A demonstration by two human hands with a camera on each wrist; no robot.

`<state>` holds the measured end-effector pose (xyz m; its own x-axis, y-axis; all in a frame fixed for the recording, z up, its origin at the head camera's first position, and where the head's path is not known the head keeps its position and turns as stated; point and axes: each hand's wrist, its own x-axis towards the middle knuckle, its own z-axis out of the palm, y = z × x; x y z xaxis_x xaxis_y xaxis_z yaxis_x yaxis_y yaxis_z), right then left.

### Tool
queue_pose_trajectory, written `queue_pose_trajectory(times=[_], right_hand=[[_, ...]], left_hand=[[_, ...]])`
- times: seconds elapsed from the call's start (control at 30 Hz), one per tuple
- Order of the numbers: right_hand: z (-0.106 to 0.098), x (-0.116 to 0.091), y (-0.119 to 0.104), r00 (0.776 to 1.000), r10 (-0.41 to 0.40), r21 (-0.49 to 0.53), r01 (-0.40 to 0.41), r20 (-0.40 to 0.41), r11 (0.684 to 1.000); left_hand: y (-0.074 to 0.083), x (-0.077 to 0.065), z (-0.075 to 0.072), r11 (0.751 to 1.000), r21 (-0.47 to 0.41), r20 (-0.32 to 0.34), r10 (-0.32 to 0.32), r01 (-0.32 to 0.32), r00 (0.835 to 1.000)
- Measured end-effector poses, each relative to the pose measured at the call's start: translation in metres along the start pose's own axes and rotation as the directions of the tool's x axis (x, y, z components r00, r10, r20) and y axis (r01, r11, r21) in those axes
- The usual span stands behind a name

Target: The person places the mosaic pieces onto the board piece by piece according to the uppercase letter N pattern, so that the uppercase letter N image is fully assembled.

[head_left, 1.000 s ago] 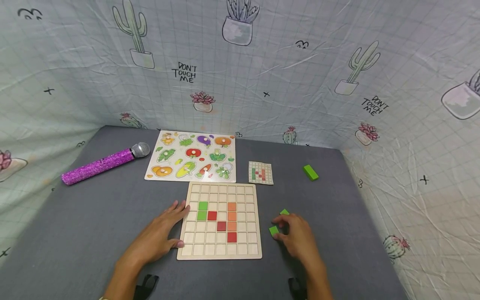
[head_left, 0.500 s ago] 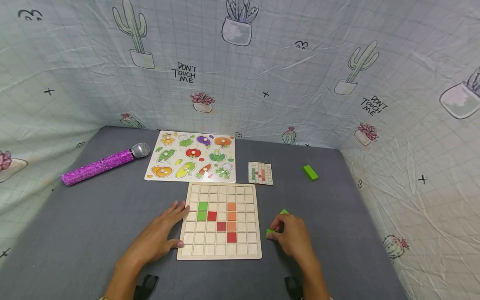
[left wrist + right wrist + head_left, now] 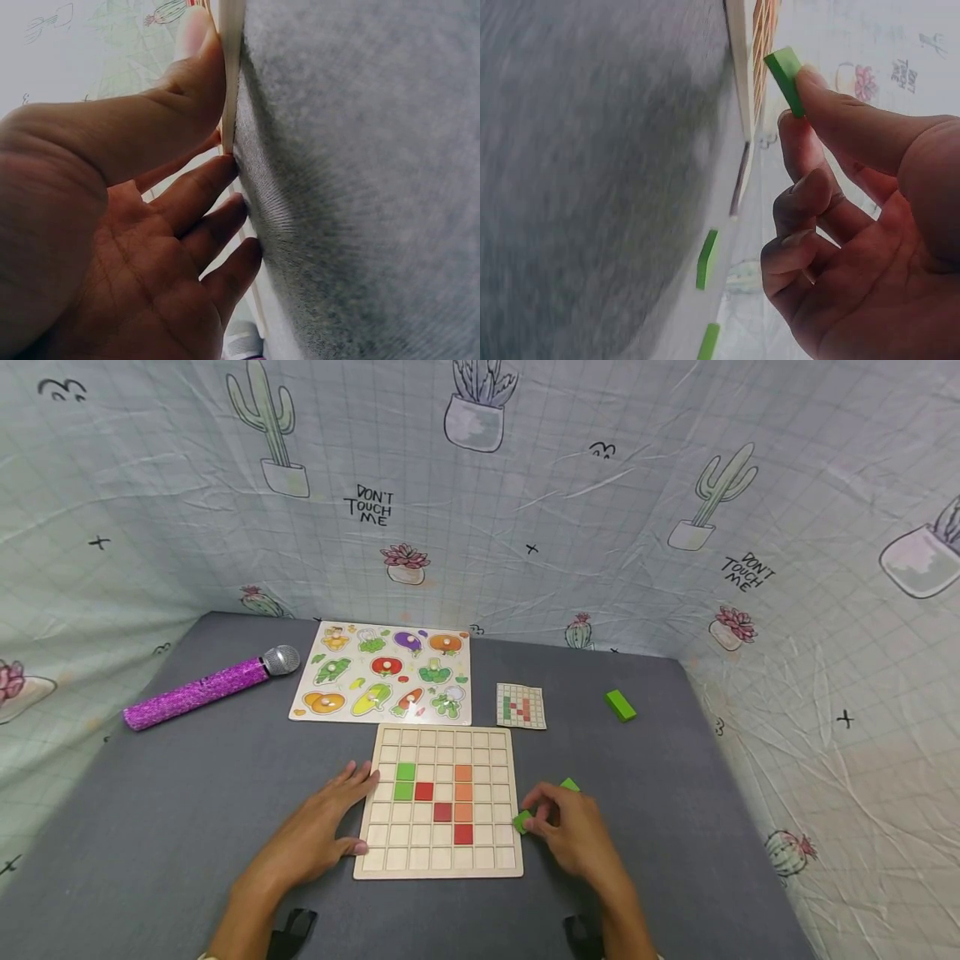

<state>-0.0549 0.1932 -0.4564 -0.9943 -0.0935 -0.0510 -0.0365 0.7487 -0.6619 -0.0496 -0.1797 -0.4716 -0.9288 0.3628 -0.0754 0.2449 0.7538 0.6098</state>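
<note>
A pale wooden grid board (image 3: 487, 858) lies flat, with two green tiles (image 3: 405, 782), several orange tiles (image 3: 463, 792) and three red tiles (image 3: 443, 812) in its cells. My left hand (image 3: 318, 822) rests along the board's left edge, fingers extended, thumb near the lower left corner. Between thumb and fingertips, my right hand (image 3: 576, 835) pinches a small green tile (image 3: 784, 79) over the board's right edge. The right wrist view shows that tile tilted and raised off the table. Just behind my right hand, another green tile (image 3: 570, 784) lies partly hidden on the table.
A green rectangular block (image 3: 621, 705) lies at the back right. Behind the grid board are a small pattern card (image 3: 521, 706) and a vegetable picture puzzle (image 3: 350, 685). A glittery purple microphone (image 3: 206, 690) lies at the left. Printed cloth (image 3: 480, 527) hangs behind the grey table.
My right hand has moved left from beside the board to its right edge, carrying the green tile it picked from the table. My left hand stays in place.
</note>
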Motion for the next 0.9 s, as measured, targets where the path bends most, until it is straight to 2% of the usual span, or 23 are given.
queue_pose_trajectory(times=[0.4,0.6,0.9], right_hand=[[0.019,0.005,-0.032,0.992,-0.111,0.046,0.108,0.06,0.993],[0.033,0.01,-0.045,0.982,-0.162,0.025,0.16,0.097,0.987],[0.051,0.018,-0.067,0.966,-0.236,-0.026,0.24,0.102,0.971]], left_hand=[[0.0,0.0,-0.001,1.0,0.016,0.008,-0.001,0.001,1.0],[-0.001,0.0,0.001,1.0,0.014,0.006,0.0,-0.001,1.0],[-0.002,-0.001,0.001,1.0,0.015,-0.019,0.018,-0.017,1.0]])
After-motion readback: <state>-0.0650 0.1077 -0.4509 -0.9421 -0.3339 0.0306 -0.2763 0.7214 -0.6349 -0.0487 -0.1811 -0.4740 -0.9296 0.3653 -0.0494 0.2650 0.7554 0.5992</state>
